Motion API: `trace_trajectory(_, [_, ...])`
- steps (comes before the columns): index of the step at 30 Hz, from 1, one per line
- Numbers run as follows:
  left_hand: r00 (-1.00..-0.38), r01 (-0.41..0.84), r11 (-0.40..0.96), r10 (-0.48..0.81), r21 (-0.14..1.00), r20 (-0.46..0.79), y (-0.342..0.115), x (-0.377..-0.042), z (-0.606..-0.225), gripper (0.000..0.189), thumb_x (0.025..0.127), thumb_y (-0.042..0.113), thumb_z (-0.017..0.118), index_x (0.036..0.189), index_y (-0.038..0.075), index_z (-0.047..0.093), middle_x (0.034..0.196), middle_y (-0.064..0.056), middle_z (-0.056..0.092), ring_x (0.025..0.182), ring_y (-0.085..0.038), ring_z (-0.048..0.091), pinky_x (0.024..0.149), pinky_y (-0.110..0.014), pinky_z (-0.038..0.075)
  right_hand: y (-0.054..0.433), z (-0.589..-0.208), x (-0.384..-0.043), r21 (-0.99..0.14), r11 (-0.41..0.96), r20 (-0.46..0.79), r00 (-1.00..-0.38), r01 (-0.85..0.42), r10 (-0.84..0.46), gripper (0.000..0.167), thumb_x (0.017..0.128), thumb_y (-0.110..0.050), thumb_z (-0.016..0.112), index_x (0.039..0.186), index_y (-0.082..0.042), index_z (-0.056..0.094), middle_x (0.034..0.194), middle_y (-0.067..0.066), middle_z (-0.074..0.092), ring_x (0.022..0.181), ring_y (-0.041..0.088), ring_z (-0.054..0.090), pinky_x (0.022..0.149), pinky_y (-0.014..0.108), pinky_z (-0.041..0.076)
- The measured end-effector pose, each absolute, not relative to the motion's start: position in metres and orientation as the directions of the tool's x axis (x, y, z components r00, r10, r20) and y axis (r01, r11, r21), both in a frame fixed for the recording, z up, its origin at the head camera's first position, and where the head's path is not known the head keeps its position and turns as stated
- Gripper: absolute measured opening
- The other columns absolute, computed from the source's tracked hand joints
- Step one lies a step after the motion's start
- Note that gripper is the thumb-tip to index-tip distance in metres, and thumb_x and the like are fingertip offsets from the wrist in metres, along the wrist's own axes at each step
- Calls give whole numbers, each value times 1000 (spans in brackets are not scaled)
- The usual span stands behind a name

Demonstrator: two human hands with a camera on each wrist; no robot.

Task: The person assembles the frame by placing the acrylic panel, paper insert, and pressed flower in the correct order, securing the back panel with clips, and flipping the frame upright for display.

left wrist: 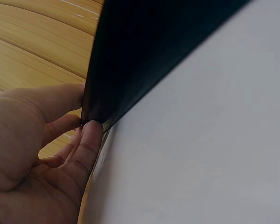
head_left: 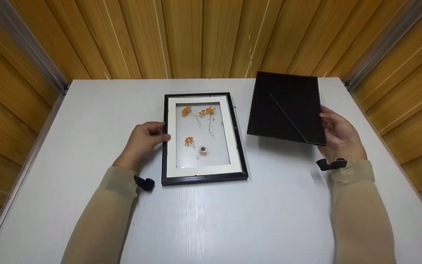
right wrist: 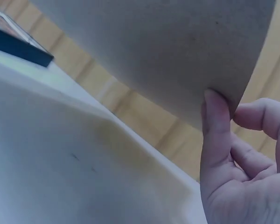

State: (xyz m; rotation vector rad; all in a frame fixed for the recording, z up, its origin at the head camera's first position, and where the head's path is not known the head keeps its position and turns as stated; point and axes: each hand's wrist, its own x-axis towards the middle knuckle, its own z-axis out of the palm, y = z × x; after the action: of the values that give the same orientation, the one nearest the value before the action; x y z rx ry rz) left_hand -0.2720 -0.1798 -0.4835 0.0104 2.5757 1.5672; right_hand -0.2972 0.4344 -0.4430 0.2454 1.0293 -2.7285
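A black picture frame (head_left: 204,179) lies on the white table, with a white mat (head_left: 171,156) around a clear pane. Behind its opening show orange dried flowers (head_left: 209,110) on thin stems and a small pale flower (head_left: 203,149). My left hand (head_left: 141,143) grips the frame's left side; in the left wrist view, the fingers pinch its dark edge (left wrist: 135,51). Up to the right, my right hand (head_left: 343,134) holds a black backing board (head_left: 269,117) by its right edge, tilted above the table. Its grey inner face (right wrist: 168,51) shows in the right wrist view, pinched between thumb and fingers.
The white table (head_left: 203,223) extends around the frame toward the front. Wood-slat walls (head_left: 181,40) stand behind it and at both sides. A black strap end (head_left: 145,182) sticks out at the left wrist, and another strap (head_left: 331,164) at the right.
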Motion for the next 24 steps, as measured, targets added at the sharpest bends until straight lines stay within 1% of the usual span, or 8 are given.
trace_trajectory(4, [-991, -80, 452, 64, 888, -121, -177, -272, -484, 59, 103, 18, 84, 159, 9, 66, 148, -19, 72, 132, -28, 65, 111, -34, 55, 412, -444, -299, -623, -734, -195, -962, 270, -189, 34, 116, 7, 46, 120, 3, 80, 109, 20, 85, 95, 31, 82, 80, 41, 71])
trace_trajectory(8, [-989, -97, 442, 57, 892, -136, -173, -269, -485, 58, 104, 18, 82, 159, 9, 65, 145, -18, 73, 127, -25, 65, 95, -23, 56, 384, -446, -299, -663, -690, -202, -957, 291, -210, 36, 116, 6, 44, 120, 0, 79, 110, 17, 86, 95, 28, 83, 79, 39, 71])
trace_trajectory(10, [-989, -98, 435, 60, 895, -137, -171, -268, -486, 57, 105, 17, 82, 159, 8, 65, 143, -19, 73, 126, -25, 65, 92, -22, 56, 370, -447, -298, -702, -649, -208, -956, 292, -204, 37, 116, 6, 43, 119, -2, 79, 109, 14, 86, 94, 26, 82, 79, 37, 70])
trace_trajectory(12, [-989, -97, 425, 64, 900, -137, -167, -268, -487, 57, 105, 16, 81, 159, 8, 65, 142, -19, 74, 126, -25, 66, 97, -25, 57, 357, -447, -298, -734, -612, -213, -955, 295, -205, 37, 115, 6, 44, 119, -5, 79, 109, 12, 85, 94, 23, 81, 80, 35, 69])
trace_trajectory(14, [-988, -97, 416, 70, 904, -139, -164, -268, -487, 57, 106, 15, 81, 159, 7, 64, 143, -20, 74, 130, -27, 67, 108, -32, 58, 346, -446, -296, -761, -576, -217, -954, 298, -207, 37, 115, 5, 45, 119, -7, 79, 109, 9, 85, 95, 22, 80, 81, 34, 68])
trace_trajectory(18, [-985, -100, 405, 87, 909, -148, -160, -268, -484, 55, 108, 13, 77, 160, 4, 63, 150, -22, 71, 141, -33, 64, 126, -46, 51, 325, -446, -292, -807, -510, -211, -952, 297, -220, 38, 115, 4, 45, 119, -10, 80, 110, 5, 83, 98, 19, 76, 83, 31, 66])
trace_trajectory(21, [-983, -90, 414, 110, 906, -148, -157, -268, -481, 54, 109, 12, 74, 160, 1, 61, 155, -23, 68, 144, -35, 62, 128, -49, 49, 311, -448, -288, -830, -477, -203, -953, 290, -226, 39, 115, 5, 44, 120, -12, 79, 112, 3, 83, 102, 18, 73, 84, 28, 64])
trace_trajectory(24, [-981, -67, 439, 133, 896, -139, -155, -268, -479, 54, 109, 11, 73, 160, 0, 60, 155, -24, 68, 137, -34, 67, 122, -47, 52, 299, -450, -284, -839, -459, -205, -952, 290, -227, 41, 114, 6, 43, 121, -13, 78, 114, 1, 82, 103, 17, 72, 84, 26, 63])
